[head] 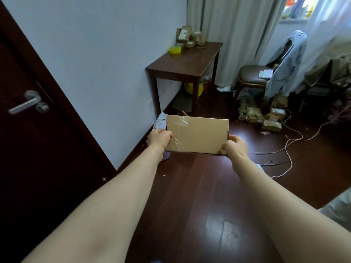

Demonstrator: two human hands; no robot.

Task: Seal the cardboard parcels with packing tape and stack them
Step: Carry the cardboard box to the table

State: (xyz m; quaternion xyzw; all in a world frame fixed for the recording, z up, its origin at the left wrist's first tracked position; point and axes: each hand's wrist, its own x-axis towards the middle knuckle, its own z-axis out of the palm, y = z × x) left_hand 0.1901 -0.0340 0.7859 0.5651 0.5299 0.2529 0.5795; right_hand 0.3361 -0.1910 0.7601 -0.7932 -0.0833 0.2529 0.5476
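Both arms out in front. Left hand [159,139] grips the left end of a flat cardboard parcel [199,135], thumb over the top face; right hand [235,147] pinches the right end, fingers curled at the edge. The parcel is held level in the air between the two hands, above the dark wooden floor [190,196] and touching nothing else. A strip of clear packing tape [180,132] crosses the top face just beside the left hand; no tape is visible near the right hand. Judgement: sealing on this one is partly or wholly done, and it is now being carried. Next move likely calls for setting it down on the side table [190,63], ahead of the hands and well apart from them, either for another strip or for stacking. The yellow tape roll [175,49] sits on that table's far left, with a pile of small parcels [190,37] behind it. More parcels [267,118] lie on the floor beyond the right hand, near a chair [250,75] draped with a grey garment [286,61]. A white cable [290,149] trails across the floor to the right. A dark door [38,139] stands left of the left arm.
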